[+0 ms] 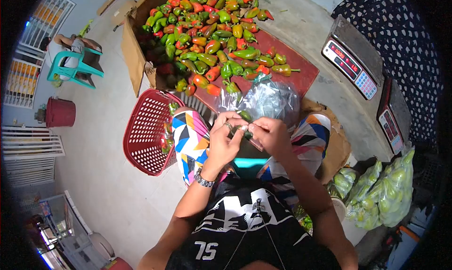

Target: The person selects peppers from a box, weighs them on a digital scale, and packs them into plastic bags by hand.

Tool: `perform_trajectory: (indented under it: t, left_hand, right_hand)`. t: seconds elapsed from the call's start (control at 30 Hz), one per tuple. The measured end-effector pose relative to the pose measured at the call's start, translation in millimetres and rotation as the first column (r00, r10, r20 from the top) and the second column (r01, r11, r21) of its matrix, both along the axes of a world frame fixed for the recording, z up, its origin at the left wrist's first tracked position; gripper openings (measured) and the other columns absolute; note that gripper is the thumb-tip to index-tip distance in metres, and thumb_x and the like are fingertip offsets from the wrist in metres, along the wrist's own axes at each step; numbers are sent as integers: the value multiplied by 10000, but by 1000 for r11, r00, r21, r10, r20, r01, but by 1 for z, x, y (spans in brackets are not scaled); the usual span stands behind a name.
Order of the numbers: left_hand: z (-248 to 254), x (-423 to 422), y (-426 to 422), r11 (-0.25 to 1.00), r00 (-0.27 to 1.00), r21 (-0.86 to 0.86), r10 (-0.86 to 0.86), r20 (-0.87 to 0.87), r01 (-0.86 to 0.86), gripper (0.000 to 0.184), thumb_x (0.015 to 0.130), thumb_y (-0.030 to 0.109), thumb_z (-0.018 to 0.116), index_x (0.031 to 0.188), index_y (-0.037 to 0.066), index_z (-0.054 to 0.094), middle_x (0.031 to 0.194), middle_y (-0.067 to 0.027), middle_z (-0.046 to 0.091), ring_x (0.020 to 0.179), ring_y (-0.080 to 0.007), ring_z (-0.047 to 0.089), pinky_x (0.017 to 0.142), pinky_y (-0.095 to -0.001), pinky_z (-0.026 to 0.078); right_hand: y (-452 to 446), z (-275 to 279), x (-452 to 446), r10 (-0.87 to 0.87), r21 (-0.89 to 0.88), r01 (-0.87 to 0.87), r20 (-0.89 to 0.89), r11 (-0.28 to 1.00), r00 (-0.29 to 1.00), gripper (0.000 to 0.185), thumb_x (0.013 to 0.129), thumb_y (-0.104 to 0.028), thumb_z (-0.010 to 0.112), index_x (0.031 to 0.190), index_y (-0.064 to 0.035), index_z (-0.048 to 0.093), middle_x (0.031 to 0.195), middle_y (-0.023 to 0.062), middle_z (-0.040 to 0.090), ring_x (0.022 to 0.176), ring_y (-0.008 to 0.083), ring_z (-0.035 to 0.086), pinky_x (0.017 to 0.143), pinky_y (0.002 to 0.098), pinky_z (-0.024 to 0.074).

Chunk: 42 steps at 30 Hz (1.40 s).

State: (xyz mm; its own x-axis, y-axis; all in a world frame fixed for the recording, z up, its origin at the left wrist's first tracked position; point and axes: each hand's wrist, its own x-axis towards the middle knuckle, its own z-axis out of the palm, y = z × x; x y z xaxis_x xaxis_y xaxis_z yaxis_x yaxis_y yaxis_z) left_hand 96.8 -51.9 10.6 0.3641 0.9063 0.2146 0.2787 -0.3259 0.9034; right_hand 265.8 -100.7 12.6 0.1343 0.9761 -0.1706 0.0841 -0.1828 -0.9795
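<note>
Pepper (245, 115), glossy green, shows between fingers (262, 123) near crinkled clear plastic (276, 98).

My left forearm (188, 206) and right forearm (308, 190) reach forward, angling inward from bent elbows. My left hand (226, 140) and right hand (272, 134) come together in front of me, between my parted knees (190, 133), fingers curled and pinching, fingertips close together.
</note>
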Motion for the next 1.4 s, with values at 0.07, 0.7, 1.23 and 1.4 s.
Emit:
perform_trajectory:
  t: [0.07, 0.7, 1.23, 1.4]
  left_hand:
    - [0, 0, -6, 998, 999, 47, 34, 20, -35, 168, 839, -20, 713, 998, 20, 751, 1065, -100, 682, 1008, -276, 651, 919, -370, 493]
    - [-4, 21, 1, 863, 841, -484, 366, 399, -146, 88, 957, 7, 669, 1031, 4, 716, 881, 28, 663, 787, -34, 551, 711, -196, 435]
    - [-4, 20, 12, 875, 860, -483, 224, 459, 30, 203, 917, -60, 629, 1085, -24, 738, 961, -52, 751, 852, -81, 665, 766, -230, 523]
    - [4, 19, 18, 936, 951, -351, 131, 279, -26, 182, 901, -13, 648, 1065, -16, 726, 889, -45, 749, 781, -72, 658, 720, -236, 527]
  right_hand:
    - [5, 4, 15, 37, -295, -204, -487, 934, 872, 270, 998, -262, 629, 870, -26, 660, 658, -1, 554, 505, 57, 462, 483, 253, 369]
    - [10, -6, -37, -378, 499, 164, 366, 851, 850, 265, 786, -50, 804, 1040, -36, 729, 968, 101, 699, 791, 248, 680, 722, 359, 564]
    - [22, -7, -32, -572, 709, 139, 419, 691, 705, 231, 730, -6, 808, 932, -50, 706, 883, 81, 658, 770, 261, 650, 698, 367, 537]
    - [22, -14, -34, -570, 686, 211, 349, 696, 743, 227, 732, 5, 796, 921, -51, 682, 855, 74, 639, 716, 215, 637, 643, 331, 527]
